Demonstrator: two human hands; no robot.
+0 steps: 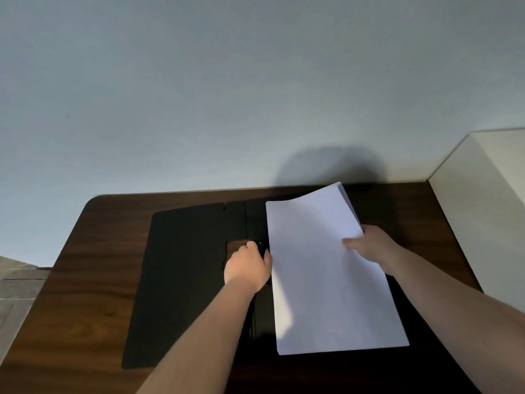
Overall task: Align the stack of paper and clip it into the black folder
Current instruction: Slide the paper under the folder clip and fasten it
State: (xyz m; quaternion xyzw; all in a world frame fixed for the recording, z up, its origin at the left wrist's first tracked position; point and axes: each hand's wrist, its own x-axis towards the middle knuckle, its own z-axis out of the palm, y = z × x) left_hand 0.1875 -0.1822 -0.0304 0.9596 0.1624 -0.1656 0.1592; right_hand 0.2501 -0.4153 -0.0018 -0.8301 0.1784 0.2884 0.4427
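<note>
The black folder (184, 280) lies open and flat on the dark wooden table (93, 280). A white stack of paper (321, 274) rests over the folder's right half, its far end lifted and bent upward. My right hand (369, 245) grips the stack's right edge, thumb on top. My left hand (248, 265) presses on the folder's clip (260, 244) near the spine, just left of the paper's edge; the fingers hide most of the clip.
A plain blue-grey wall (227, 95) stands right behind the table. A white cabinet or box (483, 209) borders the table on the right. Tiled floor (17, 294) shows past the table's left edge.
</note>
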